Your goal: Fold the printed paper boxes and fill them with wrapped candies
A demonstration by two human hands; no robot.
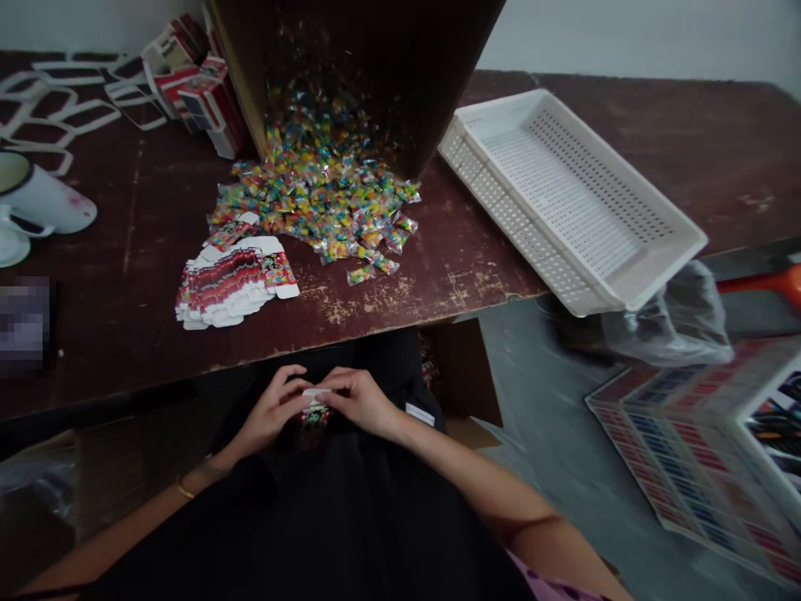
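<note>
Over my lap, both hands grip one small printed candy box [315, 411] with a white flap at its top. My left hand [275, 407] pinches its left side, while the fingers of my right hand [360, 401] close on the flap end. Whether candy is inside the box cannot be seen. Ahead on the table lies a fanned stack of flat candy boxes [231, 282], red and white. Behind it, wrapped candies [331, 196] in many colours spill from a large cardboard box [250, 79] tipped on its side.
A white perforated plastic basket [494, 196] overhangs the table's [400, 296] right edge. An enamel mug [56, 199] lies at the left, near white paper loops [68, 108] and small red boxes [216, 96]. On the floor stand an open carton [466, 359] and stacked crates [682, 451].
</note>
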